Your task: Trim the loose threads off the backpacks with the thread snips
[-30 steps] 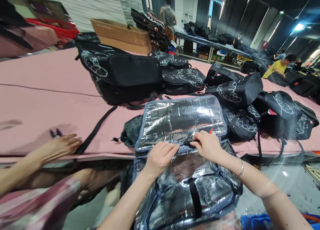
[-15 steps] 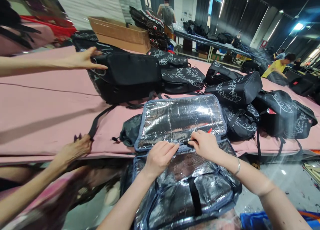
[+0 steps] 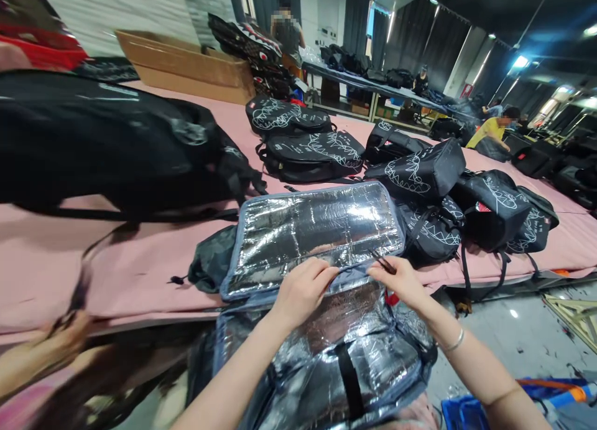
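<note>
Foil-lined bag (image 3: pixel 321 231) flopped open over the near edge of the worktop (image 3: pixel 135 280); left hand (image 3: pixel 303 290) pinching the blue trim (image 3: pixel 355 274), right hand (image 3: pixel 398 282) gripping a dark pointed tool (image 3: pixel 386 265), probably snips; backpacks (image 3: pixel 450 162) behind have white scribbles (image 3: pixel 422 184) and red tags (image 3: pixel 482 207), too small to read.

We see bright silver lining in the open bag (image 3: pixel 317 228), edged with blue-grey binding (image 3: pixel 353 277) and marked by a black strap (image 3: pixel 349 380), above a plain pale pink table cover (image 3: pixel 149 280). Left of the open bag, we note a dark mottled pouch (image 3: pixel 212 259); behind it and to its right, black backpacks (image 3: pixel 415 172) bear white scribbled loops and zigzags. Farther behind the open bag, we make out a plain brown carton (image 3: pixel 186 75) and a dark stack (image 3: pixel 256 50) patterned with white teeth.
</note>
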Demonstrator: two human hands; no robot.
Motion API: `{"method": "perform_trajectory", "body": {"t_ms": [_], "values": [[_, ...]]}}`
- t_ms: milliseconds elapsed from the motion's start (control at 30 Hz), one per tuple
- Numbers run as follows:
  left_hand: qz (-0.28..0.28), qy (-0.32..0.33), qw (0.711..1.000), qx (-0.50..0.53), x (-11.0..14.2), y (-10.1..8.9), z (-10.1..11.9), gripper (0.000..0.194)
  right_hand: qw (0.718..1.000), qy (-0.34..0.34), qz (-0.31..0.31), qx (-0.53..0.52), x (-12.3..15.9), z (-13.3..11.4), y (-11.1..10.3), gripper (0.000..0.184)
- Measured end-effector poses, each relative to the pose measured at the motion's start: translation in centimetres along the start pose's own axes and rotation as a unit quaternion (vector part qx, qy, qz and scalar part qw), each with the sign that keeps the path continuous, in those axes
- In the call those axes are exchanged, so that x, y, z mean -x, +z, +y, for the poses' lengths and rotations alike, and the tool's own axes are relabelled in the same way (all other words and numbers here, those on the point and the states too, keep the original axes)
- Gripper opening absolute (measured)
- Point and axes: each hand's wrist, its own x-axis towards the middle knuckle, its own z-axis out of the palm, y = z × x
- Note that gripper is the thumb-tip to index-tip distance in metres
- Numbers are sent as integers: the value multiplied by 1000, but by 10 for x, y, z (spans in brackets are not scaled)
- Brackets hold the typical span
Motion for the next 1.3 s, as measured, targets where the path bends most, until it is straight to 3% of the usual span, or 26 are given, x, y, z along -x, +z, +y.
{"method": "perform_trajectory", "body": {"t_ms": [167,300,467,667,833,967,1300], "values": [[68,100,992,-42,3,1,14,14,995,58,67,-36,3,18,23,33],[78,96,992,-37,7,0,20,17,990,65,128,5,-1,32,34,33],[79,79,993,-38,13,7,16,18,983,69,153,-77,-4,43,45,36],[106,19,994,2,27,13,19,16,976,69,168,-121,0,45,50,39],[73,-107,992,1,40,-4,18,9,972,66,162,-155,1,46,50,41],[78,-184,979,46,41,-18,18,6,971,66,158,-169,2,47,51,39],[41,-181,983,3,22,10,53,22,966,74,169,-182,7,57,52,36]]}}
